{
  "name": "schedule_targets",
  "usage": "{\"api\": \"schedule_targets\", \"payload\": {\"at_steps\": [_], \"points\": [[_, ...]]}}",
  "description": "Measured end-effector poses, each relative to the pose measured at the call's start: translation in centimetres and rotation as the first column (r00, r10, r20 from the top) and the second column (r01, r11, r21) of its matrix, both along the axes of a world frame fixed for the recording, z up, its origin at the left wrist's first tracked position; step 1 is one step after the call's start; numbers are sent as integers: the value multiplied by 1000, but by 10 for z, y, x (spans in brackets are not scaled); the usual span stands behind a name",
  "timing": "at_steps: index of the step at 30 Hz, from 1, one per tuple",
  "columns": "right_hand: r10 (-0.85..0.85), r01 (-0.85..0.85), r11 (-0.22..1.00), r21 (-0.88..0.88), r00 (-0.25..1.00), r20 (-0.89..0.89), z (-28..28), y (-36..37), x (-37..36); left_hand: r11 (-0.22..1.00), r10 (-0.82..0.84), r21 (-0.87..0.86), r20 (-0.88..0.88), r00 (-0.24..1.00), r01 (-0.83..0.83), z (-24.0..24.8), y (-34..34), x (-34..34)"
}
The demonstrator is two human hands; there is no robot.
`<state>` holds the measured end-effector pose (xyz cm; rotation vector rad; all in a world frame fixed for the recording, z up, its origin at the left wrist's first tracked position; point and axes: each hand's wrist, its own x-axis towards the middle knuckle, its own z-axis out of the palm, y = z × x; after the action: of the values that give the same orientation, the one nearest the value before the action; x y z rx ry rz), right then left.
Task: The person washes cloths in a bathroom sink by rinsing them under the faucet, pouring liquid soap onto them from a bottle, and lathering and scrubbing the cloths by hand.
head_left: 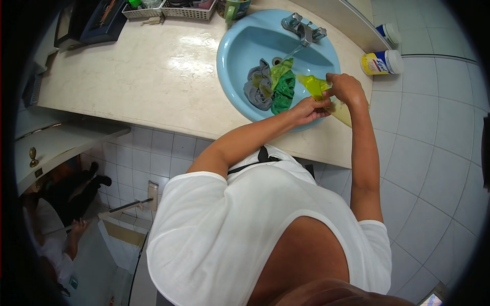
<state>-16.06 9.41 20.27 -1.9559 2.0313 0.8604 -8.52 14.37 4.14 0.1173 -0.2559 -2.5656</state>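
Observation:
Over the right side of the blue sink (221, 58) I hold a see-through container (312, 85), bright yellow-green at the end above the basin and pale toward the counter edge. It looks like a bottle or pouch of liquid; its exact kind is unclear. My right hand (348, 90) grips it from above, fingers bent. Under it, my left hand (309, 110) has its fingers closed against its side. Bunched in the basin are a grey cloth (259, 92), a light green cloth (280, 75) and a dark green cloth (284, 95). Water runs from the metal faucet (305, 33).
A white-lidded yellow canister (382, 62) stands right of the sink against the tiled wall. Along the back of the pale counter (153, 76) are a green mug (230, 11), small baskets (189, 11) and a dark box (104, 20). A mirror edge runs behind the faucet.

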Motion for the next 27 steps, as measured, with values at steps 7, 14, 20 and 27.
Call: {"api": "schedule_targets", "payload": {"at_steps": [7,14,20,27], "points": [[90,-93,995,24,991,95,-8,17,15,989,-21,150,73,997,9,-4,24,22],[55,-53,998,-26,995,79,-4,18,6,998,-11,69,57,998,7,7,19,18],[-15,15,1000,8,998,68,3,25,0,997,-48,71,49,998,44,1,24,4],[-54,52,998,20,990,132,-5,36,-6,994,-83,81,86,993,76,-10,32,5]]}}
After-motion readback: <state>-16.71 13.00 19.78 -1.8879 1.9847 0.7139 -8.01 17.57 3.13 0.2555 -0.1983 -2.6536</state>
